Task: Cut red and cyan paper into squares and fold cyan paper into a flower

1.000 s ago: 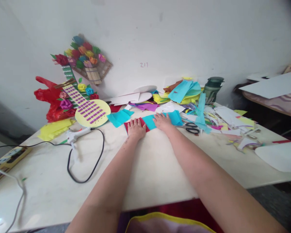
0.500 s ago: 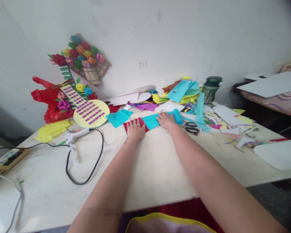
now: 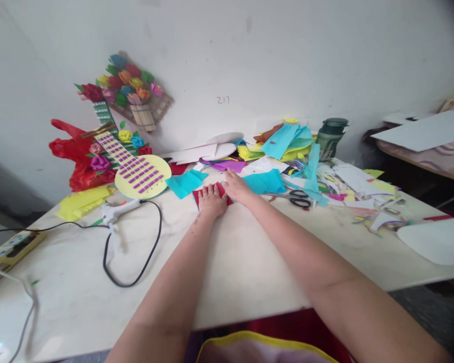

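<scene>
Presses the dark red paper sheet, at 12 o'clock on the pale tabletop, under the left hand, palm flat, clasping nothing. Lays the right hand, equally open, at the sheet's 2 o'clock corner, touching crumpled turquoise paper at 3 o'clock.

red sheet: matt paper, smooth. turquoise sheet: thin matt paper, creased. worktop: pale, smooth, faintly marbled, low sheen. scissors: black plastic handles. glue gun: white plastic, black rubbery cord. bottle: dark green glossy plastic. red bag: shiny crinkled plastic film.
</scene>
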The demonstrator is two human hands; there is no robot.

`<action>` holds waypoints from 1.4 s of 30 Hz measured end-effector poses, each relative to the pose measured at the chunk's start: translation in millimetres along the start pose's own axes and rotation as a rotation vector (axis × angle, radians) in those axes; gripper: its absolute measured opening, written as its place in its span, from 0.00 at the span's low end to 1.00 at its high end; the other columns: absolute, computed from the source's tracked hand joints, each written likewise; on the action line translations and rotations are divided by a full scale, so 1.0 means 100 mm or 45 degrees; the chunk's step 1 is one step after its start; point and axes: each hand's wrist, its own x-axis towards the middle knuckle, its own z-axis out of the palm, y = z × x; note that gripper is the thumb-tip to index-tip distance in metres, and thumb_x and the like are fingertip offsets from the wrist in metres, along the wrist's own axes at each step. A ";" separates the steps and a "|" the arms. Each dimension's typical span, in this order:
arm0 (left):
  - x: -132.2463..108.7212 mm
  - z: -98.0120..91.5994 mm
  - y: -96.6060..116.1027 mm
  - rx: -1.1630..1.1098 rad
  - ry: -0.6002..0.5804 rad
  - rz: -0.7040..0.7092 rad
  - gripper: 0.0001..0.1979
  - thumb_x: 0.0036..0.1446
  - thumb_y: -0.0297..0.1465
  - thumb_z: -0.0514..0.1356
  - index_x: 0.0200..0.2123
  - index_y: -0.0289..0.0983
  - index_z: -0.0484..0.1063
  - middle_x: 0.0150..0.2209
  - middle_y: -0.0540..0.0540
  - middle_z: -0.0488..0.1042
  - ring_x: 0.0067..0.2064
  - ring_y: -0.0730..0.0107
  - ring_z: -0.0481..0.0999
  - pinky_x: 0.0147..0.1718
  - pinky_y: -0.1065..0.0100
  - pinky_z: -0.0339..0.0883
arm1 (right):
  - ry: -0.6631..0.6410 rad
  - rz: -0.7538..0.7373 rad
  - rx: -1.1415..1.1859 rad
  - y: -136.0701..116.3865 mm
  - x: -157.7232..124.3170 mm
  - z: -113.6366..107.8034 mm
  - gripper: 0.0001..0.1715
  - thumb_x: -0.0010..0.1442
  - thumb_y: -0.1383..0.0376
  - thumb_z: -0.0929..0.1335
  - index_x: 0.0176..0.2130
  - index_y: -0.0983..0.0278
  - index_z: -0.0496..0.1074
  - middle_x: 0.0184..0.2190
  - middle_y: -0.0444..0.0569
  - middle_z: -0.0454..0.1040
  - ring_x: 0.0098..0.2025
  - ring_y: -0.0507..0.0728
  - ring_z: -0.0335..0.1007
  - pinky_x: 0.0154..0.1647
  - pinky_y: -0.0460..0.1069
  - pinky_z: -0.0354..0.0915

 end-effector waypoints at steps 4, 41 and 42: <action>-0.02 0.00 -0.02 0.080 -0.032 0.043 0.34 0.56 0.40 0.45 0.63 0.32 0.42 0.65 0.39 0.40 0.65 0.52 0.37 0.59 0.52 0.36 | -0.191 0.218 0.115 -0.20 -0.06 0.18 0.34 0.62 0.53 0.47 0.62 0.64 0.50 0.65 0.51 0.43 0.64 0.64 0.38 0.60 0.65 0.40; 0.02 -0.01 0.02 0.029 -0.028 -0.024 0.35 0.58 0.45 0.36 0.63 0.32 0.46 0.65 0.41 0.41 0.65 0.52 0.38 0.60 0.53 0.35 | 0.078 0.009 1.674 -0.07 0.06 0.23 0.22 0.58 0.61 0.61 0.51 0.62 0.67 0.55 0.48 0.64 0.57 0.54 0.58 0.59 0.51 0.52; 0.01 -0.01 0.02 0.034 -0.037 -0.025 0.35 0.58 0.45 0.36 0.63 0.32 0.45 0.65 0.42 0.41 0.65 0.52 0.37 0.60 0.53 0.35 | 0.022 0.062 1.796 -0.09 0.06 0.28 0.22 0.58 0.60 0.61 0.51 0.63 0.67 0.55 0.50 0.64 0.56 0.55 0.60 0.57 0.52 0.54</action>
